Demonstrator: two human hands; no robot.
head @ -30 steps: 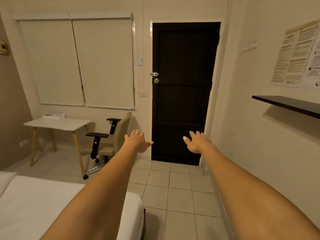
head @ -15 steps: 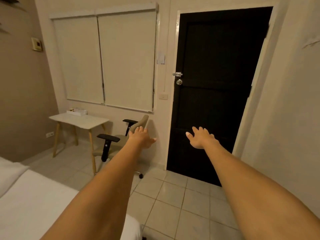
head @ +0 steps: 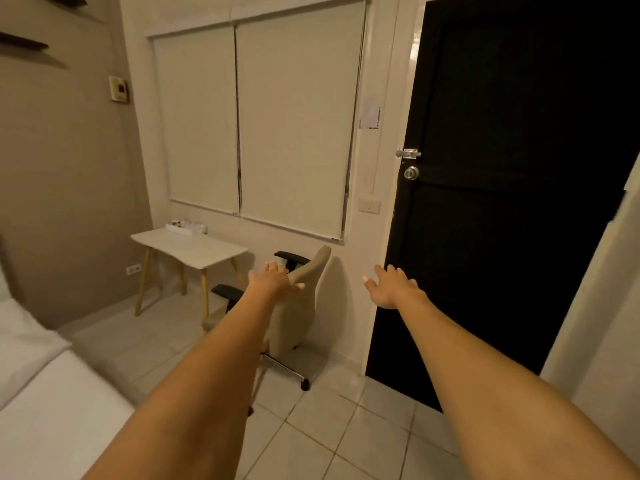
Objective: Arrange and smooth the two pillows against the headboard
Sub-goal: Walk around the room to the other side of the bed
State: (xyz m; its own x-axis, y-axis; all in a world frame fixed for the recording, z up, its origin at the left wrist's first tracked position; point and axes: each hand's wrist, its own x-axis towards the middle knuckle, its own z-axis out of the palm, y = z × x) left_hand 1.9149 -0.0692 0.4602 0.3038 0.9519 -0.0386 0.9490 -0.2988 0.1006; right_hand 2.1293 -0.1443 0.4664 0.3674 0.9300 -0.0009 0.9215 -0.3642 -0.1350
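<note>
Both of my arms reach straight out in front of me. My left hand point(head: 273, 280) is open, fingers spread, empty, and overlaps the view of the office chair. My right hand point(head: 393, 287) is open and empty too, held before the black door. One white pillow point(head: 20, 336) shows at the far left edge, lying on the white bed point(head: 52, 420) in the lower left corner. A dark strip at the left edge may be the headboard. A second pillow is not in view. Both hands are far from the pillow.
A beige office chair point(head: 304, 306) with black armrests stands by the wall. A small white desk point(head: 188, 245) with wooden legs sits under the blinds point(head: 263, 126). The black door point(head: 512, 188) is shut on the right. The floor point(head: 329, 431) is pale tile.
The view has swung to the left: door and chair slid right, more of the left wall, desk and the pillow came into view. Both hands stay outstretched and open.
</note>
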